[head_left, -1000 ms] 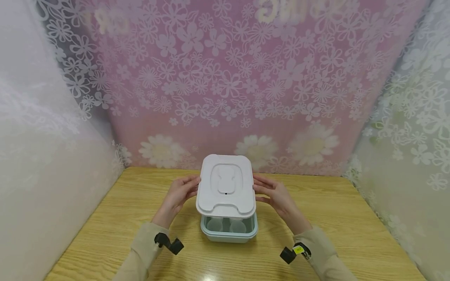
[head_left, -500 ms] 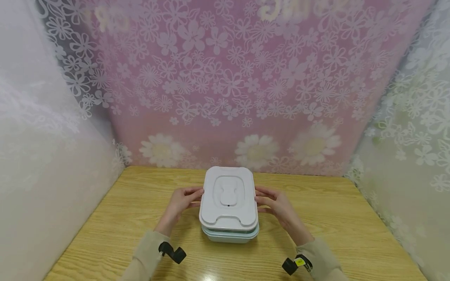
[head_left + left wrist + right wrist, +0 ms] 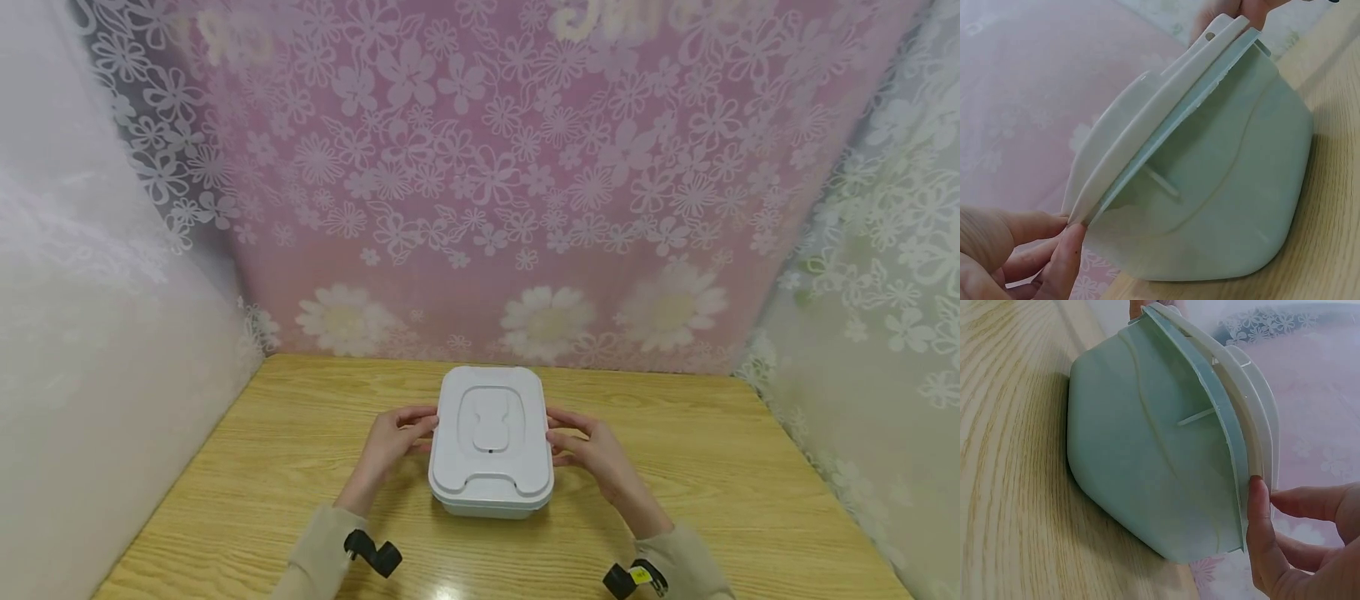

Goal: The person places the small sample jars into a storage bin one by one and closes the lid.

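A white rectangular lid (image 3: pixel 491 467) lies over a pale green plastic box (image 3: pixel 487 511) at the middle of the table. My left hand (image 3: pixel 392 437) pinches the lid's left edge between thumb and fingers, and my right hand (image 3: pixel 592 450) pinches the right edge the same way. In the left wrist view, the lid (image 3: pixel 1141 134) sits along the rim of the box (image 3: pixel 1229 187). A narrow gap shows between lid (image 3: pixel 1254 419) and rim in the right wrist view, above the box's green wall (image 3: pixel 1147 450). The box's inside is hidden under the lid.
The wood-grain table (image 3: pixel 300 467) bears the box. A pink flowered cloth (image 3: pixel 480 208) hangs behind it, with pale flowered sheets at the left (image 3: pixel 112 333) and right (image 3: pixel 862 333). Black wrist cameras (image 3: pixel 375 554) are strapped over beige sleeves.
Both hands have brought the lid down and toward me onto the box. The open front of the box, with two round clear things inside, is now covered.
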Tool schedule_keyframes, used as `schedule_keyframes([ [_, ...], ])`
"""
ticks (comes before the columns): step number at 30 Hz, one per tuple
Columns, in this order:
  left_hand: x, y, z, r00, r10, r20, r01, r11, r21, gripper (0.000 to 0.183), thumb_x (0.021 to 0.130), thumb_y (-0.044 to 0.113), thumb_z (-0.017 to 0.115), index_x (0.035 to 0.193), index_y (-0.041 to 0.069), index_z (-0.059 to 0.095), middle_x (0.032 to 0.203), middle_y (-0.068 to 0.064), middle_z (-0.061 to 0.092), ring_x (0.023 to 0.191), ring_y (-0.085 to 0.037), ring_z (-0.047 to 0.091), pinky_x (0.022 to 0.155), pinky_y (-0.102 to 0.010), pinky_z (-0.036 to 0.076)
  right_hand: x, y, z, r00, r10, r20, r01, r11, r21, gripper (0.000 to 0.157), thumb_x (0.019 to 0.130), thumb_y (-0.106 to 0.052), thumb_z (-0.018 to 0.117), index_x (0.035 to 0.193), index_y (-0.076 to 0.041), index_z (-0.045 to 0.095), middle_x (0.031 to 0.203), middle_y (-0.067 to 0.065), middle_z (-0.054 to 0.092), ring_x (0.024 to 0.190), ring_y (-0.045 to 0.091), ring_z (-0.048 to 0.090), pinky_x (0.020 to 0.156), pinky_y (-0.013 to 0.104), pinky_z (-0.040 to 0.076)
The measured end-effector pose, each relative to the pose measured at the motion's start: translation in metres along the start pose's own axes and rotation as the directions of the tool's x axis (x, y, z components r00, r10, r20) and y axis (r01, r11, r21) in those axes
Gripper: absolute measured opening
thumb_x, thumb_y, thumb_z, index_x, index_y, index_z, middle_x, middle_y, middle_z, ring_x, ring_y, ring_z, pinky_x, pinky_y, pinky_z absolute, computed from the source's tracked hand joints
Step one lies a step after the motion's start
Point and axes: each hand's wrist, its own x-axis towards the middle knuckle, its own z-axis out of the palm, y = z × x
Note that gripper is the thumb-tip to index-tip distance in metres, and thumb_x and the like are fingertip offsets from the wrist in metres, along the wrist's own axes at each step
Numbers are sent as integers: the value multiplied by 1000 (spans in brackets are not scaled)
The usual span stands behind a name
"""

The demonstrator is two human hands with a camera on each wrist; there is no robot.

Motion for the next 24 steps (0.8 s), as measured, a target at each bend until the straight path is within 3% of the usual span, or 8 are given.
schedule_keyframes([
  [6, -2, -5, 2, 1000, -16, -10, 16, 1000, 4, 30, 96, 10, 71, 123, -5, 70, 105, -15, 67, 86, -16, 69, 77, -37, 62, -6, 3, 0, 999, 42, -12, -43, 998, -44, 55, 98, -14, 68, 147, 3, 49, 132, 23, 56, 84, 14, 59, 59, 28, 57],
  [12, -4, -9, 2, 1000, -17, 17, 16, 999, 28, 34, 98, 13, 69, 126, -6, 67, 108, -17, 71, 88, -17, 71, 72, -33, 62, -8, 10, -2, 999, 43, 11, -43, 998, -35, 58, 99, -16, 67, 150, 4, 46, 135, 25, 54, 90, 17, 63, 66, 32, 60],
  [19, -6, -12, 2, 997, -28, 67, 29, 1000, -5, 36, 100, 11, 66, 131, -6, 63, 109, -16, 74, 89, -16, 73, 73, -29, 62, -13, 13, -4, 997, 50, 50, -50, 999, -11, 61, 100, -16, 65, 152, 4, 41, 128, 25, 57, 88, 18, 68, 73, 35, 62],
  [24, -4, -12, -3, 994, -15, 106, 12, 1000, 25, 38, 101, 15, 66, 132, -6, 62, 111, -15, 72, 91, -19, 73, 80, -34, 62, -14, 13, -7, 996, 32, 78, -30, 999, -32, 61, 101, -16, 65, 152, 5, 40, 128, 27, 55, 91, 20, 68, 75, 40, 62],
])
